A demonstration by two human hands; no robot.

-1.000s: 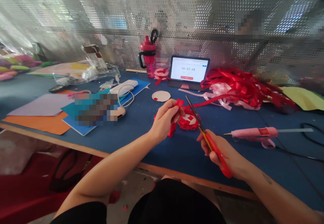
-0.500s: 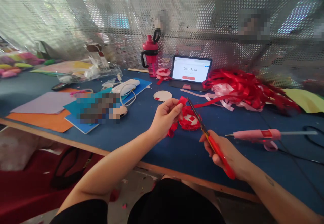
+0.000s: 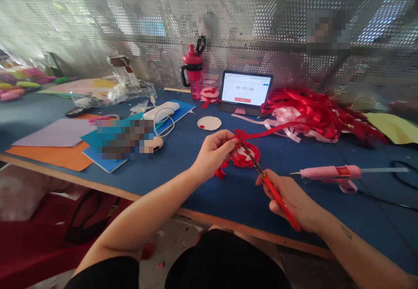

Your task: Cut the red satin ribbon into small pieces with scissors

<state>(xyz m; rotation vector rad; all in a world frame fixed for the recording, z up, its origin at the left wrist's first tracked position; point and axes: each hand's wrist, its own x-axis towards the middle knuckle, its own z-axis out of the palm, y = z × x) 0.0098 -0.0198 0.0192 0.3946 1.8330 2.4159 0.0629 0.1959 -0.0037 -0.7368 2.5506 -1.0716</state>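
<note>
One pinch grip: L hand [image 3: 212,154] has thumb + fingertips clamped on red ribbon [image 3: 241,134] above the table [image 3: 228,208], forearm slanting up-right. R hand [image 3: 292,195], apart from it, comes in from lower rt, fingers wrapped round the scissors [image 3: 278,198], blades pointing up-left, tips at ribbon. Round red piece [image 3: 254,160] sits behind blades; glue gun [image 3: 326,172] w/ cord lies right of R hand.

The left hand [image 3: 215,151] pinched red ribbon [image 3: 241,134]; the right hand [image 3: 289,193] held scissors [image 3: 276,195] (red-handled), blades at the ribbon. A red-edged disc [image 3: 242,161] lay beneath the blades, a pink glue gun [image 3: 329,172] to the right.
</note>
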